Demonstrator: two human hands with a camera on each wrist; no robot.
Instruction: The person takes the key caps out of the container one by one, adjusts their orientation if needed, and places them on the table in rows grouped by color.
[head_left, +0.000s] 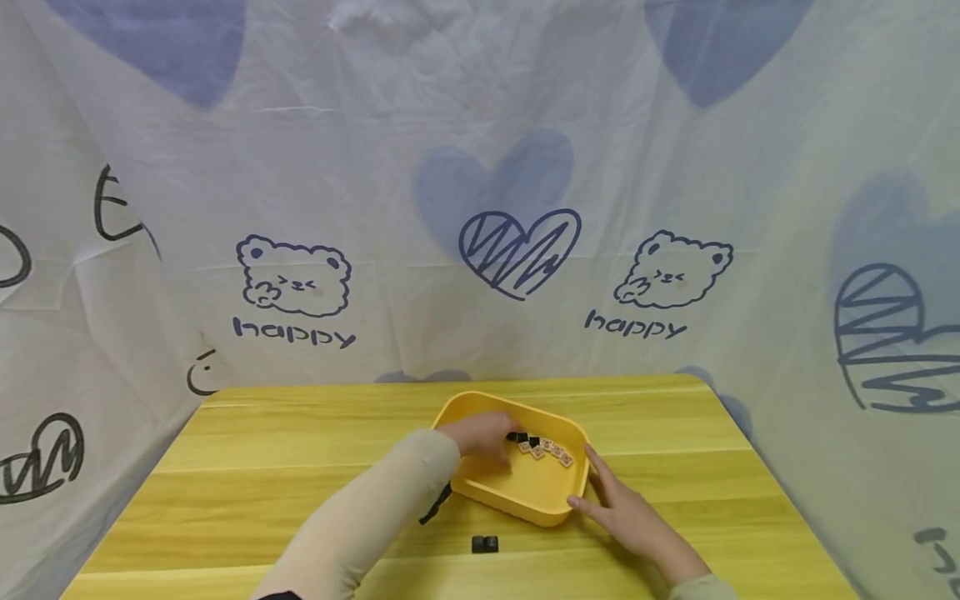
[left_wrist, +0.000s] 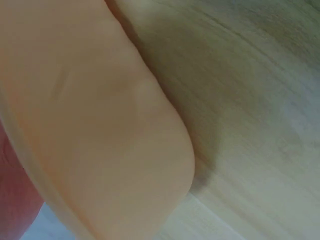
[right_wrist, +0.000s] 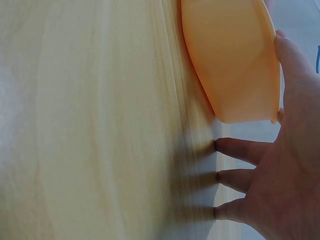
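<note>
Left sleeve (head_left: pixel 367 512) nearest me. Blocks (head_left: pixel 491 544): two, black, side by side on the table (head_left: pixel 675 417), just short of the tray (head_left: pixel 540 486). Right hand (head_left: pixel 621 515): fingers spread, thumb and index against the tray's right end. Tray: one; probably light, slightly flexible; hold by the rim. Left hand (head_left: pixel 483 435): inside it; cannot tell if pinching anything. Black pieces (head_left: pixel 522 437): about three; pale pieces (head_left: pixel 557 451): about five; likely light, hard; pinch the sides. Cloth (head_left: pixel 405 217) behind.

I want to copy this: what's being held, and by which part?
The right hand holds the tray by the rim at its right end. Whether the left hand holds anything can't be told.
</note>
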